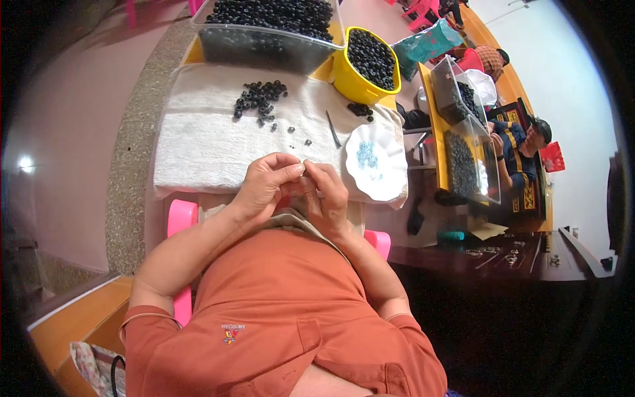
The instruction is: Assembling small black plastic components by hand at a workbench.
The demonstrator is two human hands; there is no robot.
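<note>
My left hand (pixel 268 184) and my right hand (pixel 324 192) meet at the table's near edge, thumbs and fingertips pinched together. Whatever lies between the fingertips is too small to make out. Beyond them, a loose heap of small black ring-like parts (pixel 259 100) lies on a white cloth (pixel 198 142), with a few single ones closer to my hands. To the right of my right hand rests a white scalloped plate (pixel 390 169) holding tiny bluish pieces (pixel 368 155). A thin dark tool, perhaps tweezers (pixel 333 129), lies left of the plate.
At the table's far side stand a see-through bin (pixel 264 51) and a yellow tub (pixel 350 85), both full of black parts. A few more parts (pixel 360 110) sit below the tub. On the right, another person (pixel 519 149) sits behind more see-through bins (pixel 473 152).
</note>
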